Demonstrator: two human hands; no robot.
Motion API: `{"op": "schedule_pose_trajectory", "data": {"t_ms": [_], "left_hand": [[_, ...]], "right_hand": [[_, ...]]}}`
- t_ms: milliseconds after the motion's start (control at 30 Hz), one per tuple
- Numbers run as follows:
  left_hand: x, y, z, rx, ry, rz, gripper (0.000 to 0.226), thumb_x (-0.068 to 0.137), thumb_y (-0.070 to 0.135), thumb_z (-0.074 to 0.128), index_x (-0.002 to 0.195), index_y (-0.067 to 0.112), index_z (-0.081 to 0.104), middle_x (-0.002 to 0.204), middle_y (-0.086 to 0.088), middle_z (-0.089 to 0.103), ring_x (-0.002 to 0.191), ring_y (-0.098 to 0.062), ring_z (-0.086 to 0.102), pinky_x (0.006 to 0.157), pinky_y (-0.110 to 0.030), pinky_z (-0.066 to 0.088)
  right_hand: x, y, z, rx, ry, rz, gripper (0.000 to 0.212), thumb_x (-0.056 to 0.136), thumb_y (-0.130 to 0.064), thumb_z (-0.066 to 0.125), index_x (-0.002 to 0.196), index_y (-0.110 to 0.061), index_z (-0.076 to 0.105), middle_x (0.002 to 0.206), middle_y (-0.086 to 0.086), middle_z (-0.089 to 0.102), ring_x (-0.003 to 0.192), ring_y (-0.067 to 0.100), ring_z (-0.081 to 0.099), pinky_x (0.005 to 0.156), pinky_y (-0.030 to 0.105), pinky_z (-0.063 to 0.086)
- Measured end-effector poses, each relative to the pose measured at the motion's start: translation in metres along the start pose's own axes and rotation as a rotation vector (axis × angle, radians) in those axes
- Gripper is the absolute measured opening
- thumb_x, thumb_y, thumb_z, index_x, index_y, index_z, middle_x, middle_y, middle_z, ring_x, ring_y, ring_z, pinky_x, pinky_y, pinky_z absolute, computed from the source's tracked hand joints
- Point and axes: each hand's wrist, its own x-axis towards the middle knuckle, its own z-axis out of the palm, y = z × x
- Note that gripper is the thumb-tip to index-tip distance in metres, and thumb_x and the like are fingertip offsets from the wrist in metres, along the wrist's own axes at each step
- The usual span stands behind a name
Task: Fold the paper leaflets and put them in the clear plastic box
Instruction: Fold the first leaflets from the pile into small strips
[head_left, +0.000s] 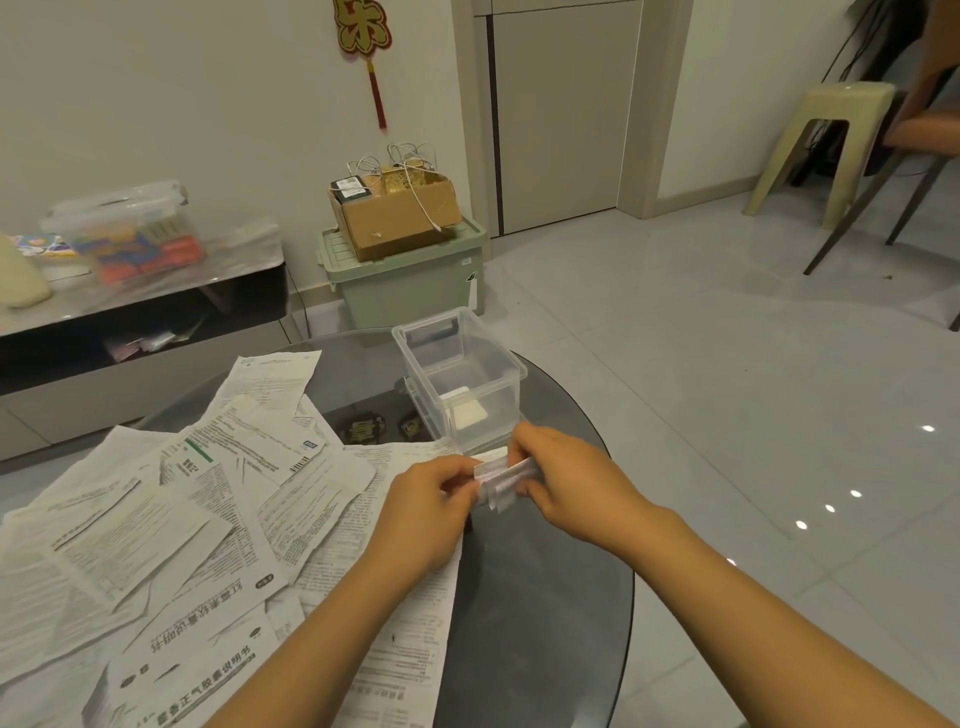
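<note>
Both hands meet over the near edge of the round glass table (545, 597), and between them is a small folded leaflet (503, 480). The left hand (431, 499) pinches its left end while the right hand (558, 480) curls round the right end, so the paper is held taut in the air, probably to press in one more crease or keep the folds from springing open. Just beyond the hands, almost touching the right knuckles, stands the clear plastic box (462, 379) with its top open; a pale folded piece (467, 413) already lies on its bottom. Keeping the box this close makes the drop a short reach forward. To the left of the left hand, and under that forearm, a loose heap of unfolded leaflets (182, 519) covers the table, so most of the folding seems yet to be done.
</note>
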Motion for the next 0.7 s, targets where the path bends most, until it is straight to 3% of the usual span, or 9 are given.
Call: {"op": "schedule_pose_trajectory", "data": {"t_ms": [67,133,233,333,467,567,634,700], "left_hand": [[-0.002,0.0,-0.003,-0.05,-0.035,0.003,0.019,0.09,0.015,0.059,0.092,0.03,0.07,0.086,0.016,0.065,0.077,0.007,0.055,0.068,-0.004,0.04],[-0.006,0.0,-0.005,-0.101,-0.015,-0.005,0.021,0.09,0.014,0.058,0.087,0.034,0.065,0.099,0.013,0.059,0.086,0.011,0.051,0.076,-0.007,0.04],[-0.01,0.002,-0.006,-0.197,0.023,-0.069,0.026,0.088,0.008,0.057,0.09,0.034,0.059,0.117,0.01,0.047,0.103,0.004,0.046,0.087,-0.016,0.035],[-0.014,0.005,-0.009,-0.386,-0.037,-0.141,0.033,0.085,0.005,0.059,0.105,0.03,0.054,0.125,0.009,0.05,0.114,-0.006,0.052,0.089,-0.021,0.04],[-0.018,0.008,-0.01,-0.583,-0.065,-0.166,0.045,0.083,0.012,0.069,0.119,0.029,0.049,0.116,0.005,0.06,0.1,-0.009,0.065,0.081,-0.023,0.054],[-0.02,0.009,-0.011,-0.605,-0.008,-0.144,0.052,0.081,0.008,0.07,0.123,0.028,0.047,0.107,-0.005,0.066,0.092,-0.013,0.068,0.072,-0.022,0.056],[-0.02,0.01,-0.011,-0.548,0.024,-0.141,0.05,0.082,0.005,0.069,0.122,0.028,0.05,0.103,-0.006,0.067,0.089,-0.013,0.069,0.07,-0.022,0.056],[-0.021,0.011,-0.01,-0.539,0.053,-0.161,0.044,0.083,0.003,0.067,0.117,0.029,0.055,0.101,-0.004,0.068,0.085,-0.013,0.07,0.068,-0.022,0.056]], "right_hand": [[-0.001,-0.001,-0.002,0.059,-0.043,0.013,0.029,0.088,-0.016,0.058,0.105,-0.029,0.038,0.092,-0.001,0.059,0.078,0.02,0.055,0.07,0.035,0.048],[0.0,-0.002,-0.005,0.116,-0.073,0.038,0.036,0.088,-0.015,0.059,0.116,-0.03,0.043,0.099,0.001,0.062,0.086,0.021,0.058,0.077,0.037,0.05],[0.0,-0.002,-0.01,0.156,-0.066,0.073,0.023,0.088,-0.018,0.061,0.111,-0.018,0.059,0.108,0.003,0.062,0.094,0.02,0.057,0.084,0.035,0.048],[-0.002,-0.004,-0.013,0.225,-0.051,0.077,0.021,0.088,-0.017,0.06,0.109,-0.014,0.061,0.106,0.004,0.06,0.093,0.019,0.055,0.081,0.03,0.045],[-0.001,-0.008,-0.014,0.28,-0.106,0.07,0.023,0.089,-0.02,0.06,0.112,-0.02,0.058,0.104,0.001,0.046,0.089,0.013,0.047,0.07,0.016,0.037],[-0.001,-0.011,-0.005,0.316,-0.176,0.068,0.028,0.088,-0.022,0.06,0.115,-0.025,0.053,0.11,0.0,0.041,0.098,0.015,0.047,0.084,0.019,0.038],[-0.002,-0.013,-0.001,0.334,-0.175,0.052,0.027,0.089,-0.022,0.059,0.111,-0.031,0.047,0.109,-0.002,0.04,0.102,0.016,0.045,0.091,0.025,0.04],[-0.004,-0.013,0.003,0.344,-0.141,0.012,0.035,0.09,-0.021,0.057,0.118,-0.033,0.041,0.108,-0.009,0.038,0.104,0.012,0.04,0.096,0.027,0.039]]}}
